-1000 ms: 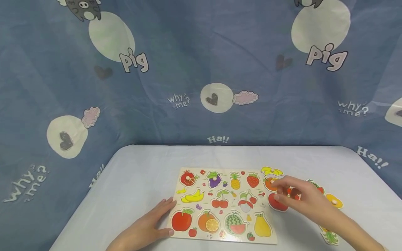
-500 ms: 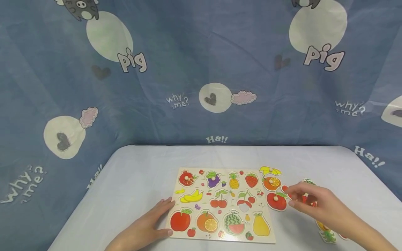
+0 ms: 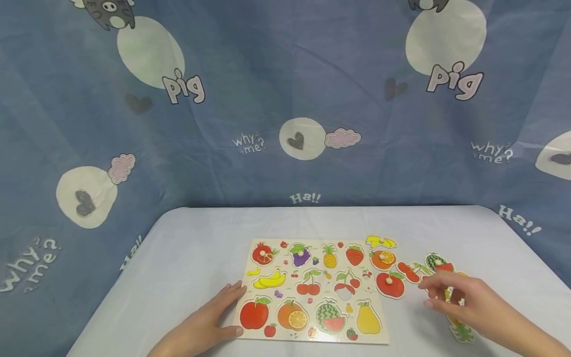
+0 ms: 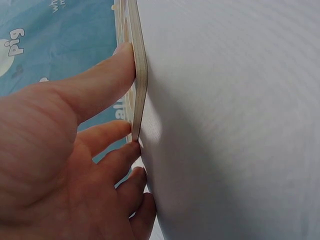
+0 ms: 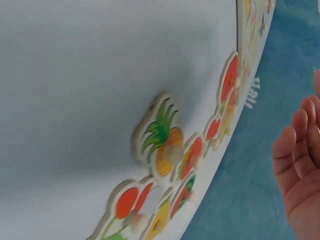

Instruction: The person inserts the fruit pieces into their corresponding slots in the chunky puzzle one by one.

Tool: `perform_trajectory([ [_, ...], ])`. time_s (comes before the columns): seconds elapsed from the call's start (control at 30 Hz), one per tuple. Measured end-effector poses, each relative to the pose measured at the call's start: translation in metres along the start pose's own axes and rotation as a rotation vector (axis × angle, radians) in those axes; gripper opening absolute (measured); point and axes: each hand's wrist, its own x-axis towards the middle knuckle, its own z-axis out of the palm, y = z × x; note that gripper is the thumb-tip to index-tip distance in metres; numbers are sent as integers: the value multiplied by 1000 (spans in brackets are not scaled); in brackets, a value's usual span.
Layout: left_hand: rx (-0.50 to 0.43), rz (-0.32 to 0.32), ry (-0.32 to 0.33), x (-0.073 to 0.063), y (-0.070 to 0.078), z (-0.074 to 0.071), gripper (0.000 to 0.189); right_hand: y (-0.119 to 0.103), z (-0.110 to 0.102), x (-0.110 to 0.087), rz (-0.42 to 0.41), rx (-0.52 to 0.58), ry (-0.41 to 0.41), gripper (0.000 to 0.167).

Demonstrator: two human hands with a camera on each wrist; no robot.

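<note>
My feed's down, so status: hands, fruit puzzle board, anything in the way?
Left hand touching left edge of fruit puzzle board. Right hand near loose pieces, none visibly held. Pomegranate piece, grape piece seated. Right hand hides some loose pieces.

Bare left hand point(image 3: 206, 317), right forearm point(image 3: 522, 327) seemingly bare

In front of me there hangs a blue cloth point(image 3: 250, 64) with printed words, behind the white counter point(image 3: 200, 243).
</note>
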Motion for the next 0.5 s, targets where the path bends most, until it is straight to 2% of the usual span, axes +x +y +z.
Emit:
perform_trajectory([
  [0.17,-3,-7,-4,1,0,1,88,12,-2,-11,-14,-64,20,25],
  [0.4,-3,-6,6,1,-1,1,88,26,-10,-23,98,50,-55,27],
  [0.5,1,-12,9,2,-1,2,88,33,-12,-26,90,45,-55,27],
])
